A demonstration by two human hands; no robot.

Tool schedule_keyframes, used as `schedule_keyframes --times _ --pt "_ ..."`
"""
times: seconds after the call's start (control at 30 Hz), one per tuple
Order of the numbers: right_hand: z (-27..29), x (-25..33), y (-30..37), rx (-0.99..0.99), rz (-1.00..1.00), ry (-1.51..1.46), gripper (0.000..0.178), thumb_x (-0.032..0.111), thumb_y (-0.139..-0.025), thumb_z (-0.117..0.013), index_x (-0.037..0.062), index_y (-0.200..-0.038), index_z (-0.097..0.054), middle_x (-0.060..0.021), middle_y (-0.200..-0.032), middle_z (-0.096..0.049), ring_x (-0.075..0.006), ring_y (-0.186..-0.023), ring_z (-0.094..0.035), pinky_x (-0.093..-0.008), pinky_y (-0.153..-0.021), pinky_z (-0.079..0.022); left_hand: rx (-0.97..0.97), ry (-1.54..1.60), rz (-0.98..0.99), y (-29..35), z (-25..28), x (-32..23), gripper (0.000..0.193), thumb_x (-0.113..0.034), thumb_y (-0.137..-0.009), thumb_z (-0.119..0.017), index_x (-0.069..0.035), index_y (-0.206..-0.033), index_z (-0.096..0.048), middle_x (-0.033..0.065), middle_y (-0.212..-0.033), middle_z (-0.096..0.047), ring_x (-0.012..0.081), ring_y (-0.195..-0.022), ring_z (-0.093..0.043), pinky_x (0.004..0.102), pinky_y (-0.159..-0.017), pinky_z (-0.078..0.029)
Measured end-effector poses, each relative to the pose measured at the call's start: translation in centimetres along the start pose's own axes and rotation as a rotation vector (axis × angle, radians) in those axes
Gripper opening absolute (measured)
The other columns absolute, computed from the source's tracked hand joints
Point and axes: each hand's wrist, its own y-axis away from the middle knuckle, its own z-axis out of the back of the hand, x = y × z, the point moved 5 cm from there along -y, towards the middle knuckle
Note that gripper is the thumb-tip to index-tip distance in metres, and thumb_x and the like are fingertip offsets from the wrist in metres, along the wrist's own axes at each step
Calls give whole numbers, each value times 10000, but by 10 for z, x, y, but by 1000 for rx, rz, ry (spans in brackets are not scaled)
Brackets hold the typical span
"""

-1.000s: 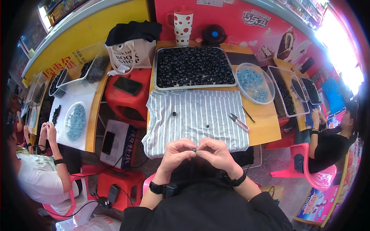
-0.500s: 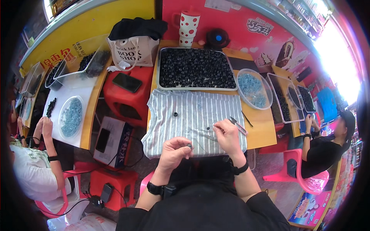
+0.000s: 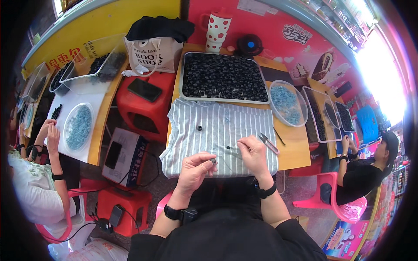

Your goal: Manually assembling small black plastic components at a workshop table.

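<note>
My left hand [image 3: 194, 173] is closed, thumb and fingertips pinching a small dark round piece [image 3: 213, 161] above the near edge of the striped grey-and-white cloth [image 3: 187, 117]. To its right, my right hand [image 3: 254, 157] is in a pinch, and what it grips is too fine to make out. Faint thin lines, like thread, show between the two hands. A small black piece [image 3: 228, 147] is just left of my right fingertips; I cannot tell whether it lies on the cloth or hangs. Another black ring-like piece [image 3: 200, 128] rests farther up the cloth.
Beyond the cloth stands a metal tray [image 3: 224, 101] heaped with black pieces. Right of it is a clear tub [image 3: 303, 114] of pale blue bits. Thread snips [image 3: 269, 143] lie by the cloth's right edge. Co-workers sit left and right; a red stool [image 3: 141, 108] holds a phone.
The small black piece by my right hand has shifted slightly left. My right hand has moved slightly left too, while my left hand keeps its pinch. The whole view has shifted a little.
</note>
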Motion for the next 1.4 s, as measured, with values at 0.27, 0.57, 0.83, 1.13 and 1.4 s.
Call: schedule_keyframes --times 0.27,0.57,0.83,1.13,1.4 --pt "-24 31 7 118 199 322 108 80 -746 -695 50 -834 -640 -114 -831 -527 -313 -803 -576 -409 -646 -465 -29 10 69 1 3 3 220 -29 -905 -623 38 -1113 -646 125 -950 -676 172 -789 -661 229 -629 -513" --pt "-13 27 8 113 18 -43 106 -55 -736 -605 -1 -827 -597 -126 -708 -551 -291 -624 -570 -377 -586 -449 -28 26 89 1 1 1 212 -16 -911 -610 32 -1113 -653 80 -906 -666 142 -797 -646 238 -656 -498" --pt "-13 22 14 91 27 -180 135 -69 -787 -636 -13 -909 -641 -116 -754 -610 -180 -645 -610 -285 -581 -459 -14 42 98 1 2 3 223 -33 -919 -608 35 -1128 -640 91 -899 -668 147 -805 -642 233 -666 -496" --pt "-24 57 32 128 -28 -636 124 -95 -779 -670 -9 -864 -640 -44 -803 -612 -69 -724 -583 -230 -611 -462 1 94 147 1 2 4 232 -43 -929 -600 43 -1143 -626 95 -901 -672 138 -794 -644 228 -671 -508" --pt "-24 79 30 157 148 -504 129 -129 -785 -628 -20 -854 -629 -89 -838 -628 -138 -727 -626 -240 -626 -493 13 86 136 3 1 1 233 -53 -929 -609 32 -1145 -630 82 -889 -670 114 -785 -632 218 -664 -499"
